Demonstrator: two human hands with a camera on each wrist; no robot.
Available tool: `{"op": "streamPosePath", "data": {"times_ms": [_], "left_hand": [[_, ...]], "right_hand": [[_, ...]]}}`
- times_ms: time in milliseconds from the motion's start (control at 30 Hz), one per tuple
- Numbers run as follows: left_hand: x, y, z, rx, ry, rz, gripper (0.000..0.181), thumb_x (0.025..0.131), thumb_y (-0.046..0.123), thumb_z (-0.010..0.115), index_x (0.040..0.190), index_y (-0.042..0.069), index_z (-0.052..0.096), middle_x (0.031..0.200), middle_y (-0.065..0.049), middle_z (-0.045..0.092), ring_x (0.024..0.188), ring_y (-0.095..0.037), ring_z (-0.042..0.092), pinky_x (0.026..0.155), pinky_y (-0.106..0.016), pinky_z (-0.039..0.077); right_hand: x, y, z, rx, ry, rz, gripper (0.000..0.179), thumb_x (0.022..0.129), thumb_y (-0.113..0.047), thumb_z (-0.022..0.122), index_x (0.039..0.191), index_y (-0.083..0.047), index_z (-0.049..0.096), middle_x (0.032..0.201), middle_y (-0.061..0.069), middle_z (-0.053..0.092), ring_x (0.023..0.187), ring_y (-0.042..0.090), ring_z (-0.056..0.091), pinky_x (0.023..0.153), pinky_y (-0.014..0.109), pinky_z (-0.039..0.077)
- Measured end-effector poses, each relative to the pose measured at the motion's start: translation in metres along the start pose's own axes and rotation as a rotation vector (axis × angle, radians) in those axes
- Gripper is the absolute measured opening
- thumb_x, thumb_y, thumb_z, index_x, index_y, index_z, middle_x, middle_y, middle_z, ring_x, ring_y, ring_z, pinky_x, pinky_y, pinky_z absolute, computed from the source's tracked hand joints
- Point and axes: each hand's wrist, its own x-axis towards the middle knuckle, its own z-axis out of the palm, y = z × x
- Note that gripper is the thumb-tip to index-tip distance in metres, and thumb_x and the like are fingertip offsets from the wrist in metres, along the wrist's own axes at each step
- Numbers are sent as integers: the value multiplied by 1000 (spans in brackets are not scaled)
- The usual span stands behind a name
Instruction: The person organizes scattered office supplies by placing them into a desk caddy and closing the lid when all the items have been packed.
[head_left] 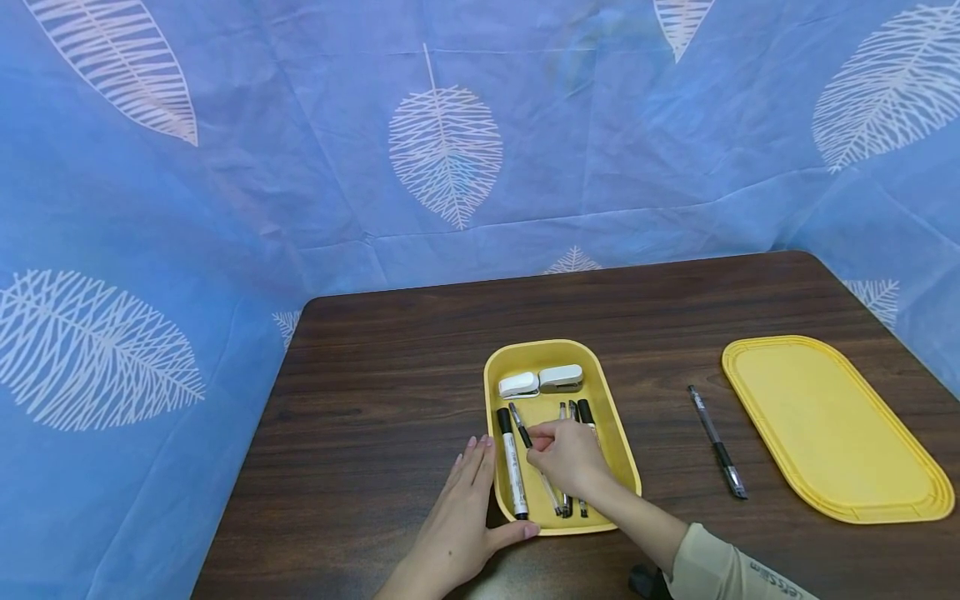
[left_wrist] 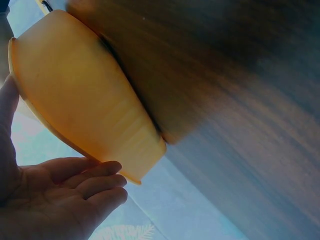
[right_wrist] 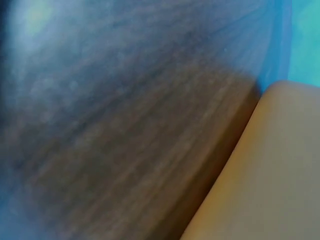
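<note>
A yellow tray (head_left: pixel 626 467) holds a white-barrelled marker (head_left: pixel 513 467) with a black cap, a small white stapler (head_left: pixel 519 384), a white-and-grey stapler (head_left: pixel 561 377) and several pens. Inside the tray, my right hand (head_left: pixel 573 458) pinches a slim pen (head_left: pixel 519 422) lying at a slant beside the marker. My left hand (head_left: pixel 465 517) rests against the tray's left side, fingers straight and thumb at the front rim. In the left wrist view, its fingers touch the tray's outer wall (left_wrist: pixel 80 85). The right wrist view shows only a tray side (right_wrist: pixel 270 170), not the hand.
On the dark wooden table (head_left: pixel 375 400), a black-and-clear pen (head_left: pixel 711 433) lies right of the tray. Farther right lies a flat yellow lid (head_left: pixel 832 425). A small black object (head_left: pixel 647 581) sits by the right sleeve. Blue leaf-patterned cloth (head_left: pixel 525 167) hangs behind the table.
</note>
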Motion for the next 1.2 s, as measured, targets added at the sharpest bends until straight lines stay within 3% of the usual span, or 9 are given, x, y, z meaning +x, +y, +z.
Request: {"op": "streamPosePath", "data": {"times_ms": [333, 833, 1200], "left_hand": [[0, 0, 1, -3, 9, -2, 102, 79, 60, 67, 152, 1, 26, 159, -16, 27, 149, -31, 21, 119, -50, 26], [0, 0, 0, -14, 10, -5, 102, 79, 59, 68, 152, 2, 26, 159, -16, 27, 149, -31, 21, 119, -50, 25], [0, 1, 1, -7, 18, 3, 101, 79, 58, 69, 151, 1, 28, 158, -17, 28, 149, -33, 22, 118, -51, 27]], "right_hand": [[3, 1, 2, -53, 20, -16, 27, 76, -9, 74, 103, -3, 76, 73, -4, 71, 67, 5, 62, 60, 24, 52], [4, 2, 5, -71, -36, 2, 28, 79, -7, 72, 106, 0, 74, 80, 0, 72, 75, 9, 64, 64, 26, 54], [1, 0, 6, -94, -40, -20, 33, 81, -8, 73, 112, 2, 70, 65, -3, 58, 53, 7, 50, 48, 20, 41]]}}
